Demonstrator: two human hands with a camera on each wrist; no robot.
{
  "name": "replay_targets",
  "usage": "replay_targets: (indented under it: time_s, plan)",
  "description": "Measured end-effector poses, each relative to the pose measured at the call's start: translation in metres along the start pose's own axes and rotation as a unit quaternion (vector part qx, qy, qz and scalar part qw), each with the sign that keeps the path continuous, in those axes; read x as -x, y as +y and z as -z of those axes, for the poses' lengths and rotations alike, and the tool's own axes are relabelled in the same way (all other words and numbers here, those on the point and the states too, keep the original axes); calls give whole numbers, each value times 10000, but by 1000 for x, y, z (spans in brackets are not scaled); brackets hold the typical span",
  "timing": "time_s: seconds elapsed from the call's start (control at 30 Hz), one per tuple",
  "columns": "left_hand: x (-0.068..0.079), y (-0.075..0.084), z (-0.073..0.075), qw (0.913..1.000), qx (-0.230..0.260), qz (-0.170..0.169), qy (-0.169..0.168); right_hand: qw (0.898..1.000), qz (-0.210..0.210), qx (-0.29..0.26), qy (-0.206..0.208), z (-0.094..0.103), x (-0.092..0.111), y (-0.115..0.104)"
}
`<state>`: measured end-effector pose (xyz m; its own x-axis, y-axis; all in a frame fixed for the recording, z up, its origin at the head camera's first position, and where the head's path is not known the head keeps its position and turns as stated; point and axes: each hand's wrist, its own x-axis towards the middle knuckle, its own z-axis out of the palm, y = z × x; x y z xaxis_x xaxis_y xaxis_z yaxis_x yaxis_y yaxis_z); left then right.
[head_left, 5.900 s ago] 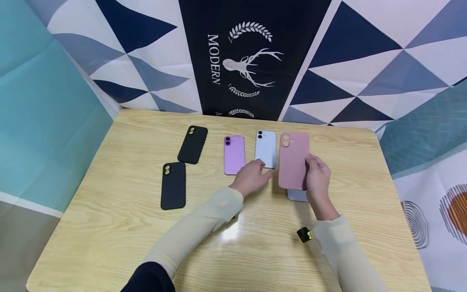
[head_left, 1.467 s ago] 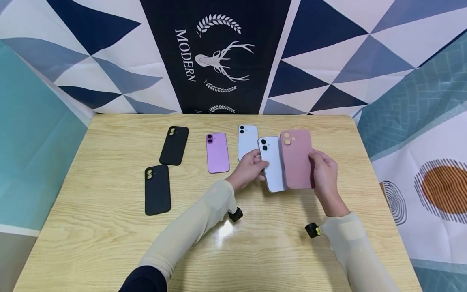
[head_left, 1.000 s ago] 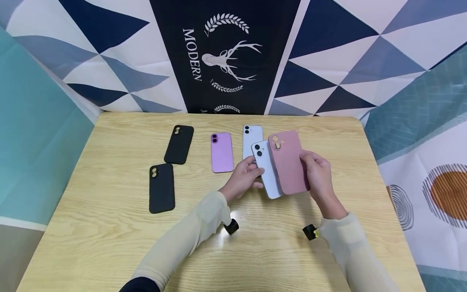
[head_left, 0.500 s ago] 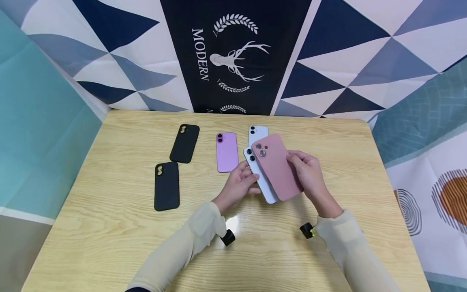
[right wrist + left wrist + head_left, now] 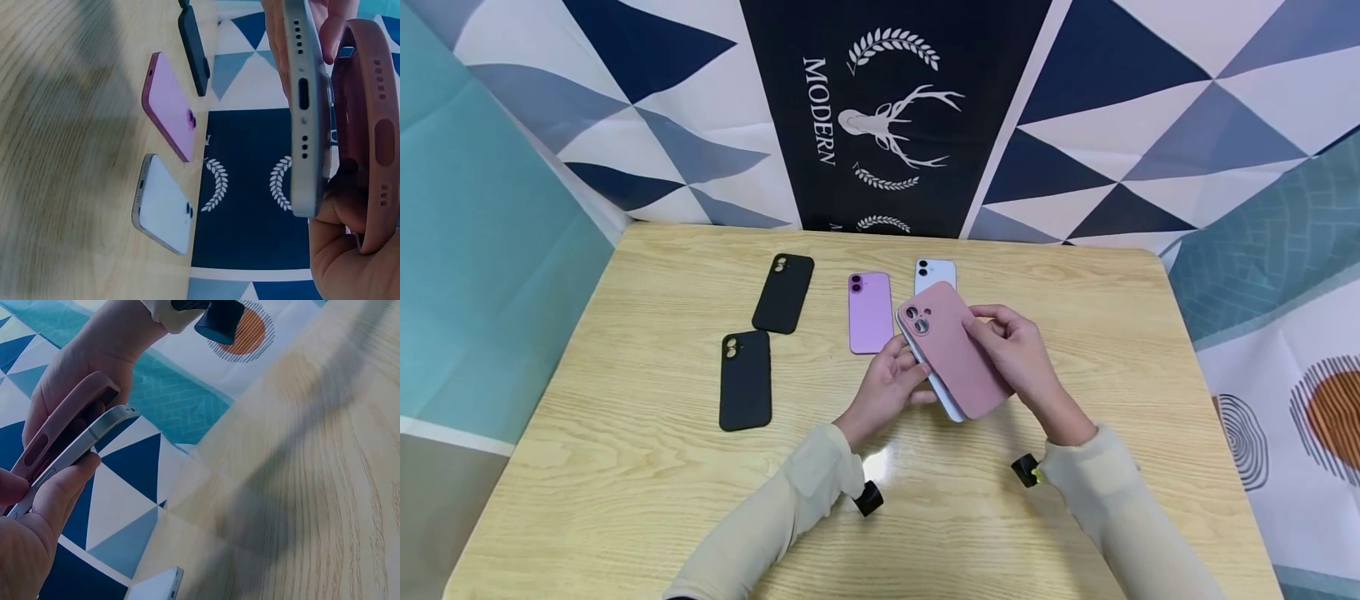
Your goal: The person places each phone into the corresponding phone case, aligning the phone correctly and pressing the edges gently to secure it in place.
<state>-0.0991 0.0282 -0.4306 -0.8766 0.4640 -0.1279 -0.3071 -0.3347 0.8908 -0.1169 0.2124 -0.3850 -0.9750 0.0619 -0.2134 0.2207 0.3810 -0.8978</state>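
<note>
My left hand (image 5: 887,385) holds a white phone (image 5: 306,119) by its long edge, thumb on the near side. With my right hand (image 5: 1018,354) I grip a pink phone case (image 5: 958,354) at its right edge. The case lies tilted over the phone's back, and the lenses show through its camera cutouts. Most of the phone is hidden behind it in the head view. At the bottom end a gap separates case and phone in the right wrist view, with right-hand fingers inside the case. Both are held above the wooden table (image 5: 625,467).
Behind the hands lie a purple phone (image 5: 870,312) and a second white phone (image 5: 936,273), partly covered by the pink case. Two black phone cases (image 5: 783,293) lie at the left, one nearer me. A patterned cloth backdrop (image 5: 880,125) stands along the table's far edge.
The left hand has picked up the white phone that lay under the pink case. The right hand has brought the case leftward and tilted it over the phone's back, lining up the camera cutouts.
</note>
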Motion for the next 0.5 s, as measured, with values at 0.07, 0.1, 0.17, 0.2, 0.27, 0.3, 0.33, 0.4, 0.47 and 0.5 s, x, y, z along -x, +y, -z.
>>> replay_targets:
  time_s: [0.07,0.1,0.17,0.2,0.27,0.3,0.33,0.4,0.47,0.5]
  plan:
    - [0,0,0,10000,25,-21,12,9999,-8,131,-14,-1,0,-2]
    - [0,0,0,10000,34,-28,27,9998,8,179,-18,-1,0,-2]
    - [1,0,0,10000,69,-29,53,9996,46,287,-2,-2,0,-3]
    - [1,-1,0,9999,80,-43,51,9994,49,342,10,-3,0,-3]
    - [1,-1,0,9999,97,-73,44,9988,96,484,32,-3,0,-3]
    - [1,-1,0,9999,109,-75,49,9980,149,606,55,-3,0,-3]
    - [2,-1,0,9999,112,-93,35,9971,177,728,91,-4,0,-3]
    - [2,-1,0,9998,122,-123,5,9947,278,979,162,-5,-1,-3]
    - [3,-1,1,9998,158,-141,-24,9911,398,1247,255,-6,0,-4]
    - [3,-1,1,9997,178,-155,-40,9890,457,1373,299,-6,-1,-4]
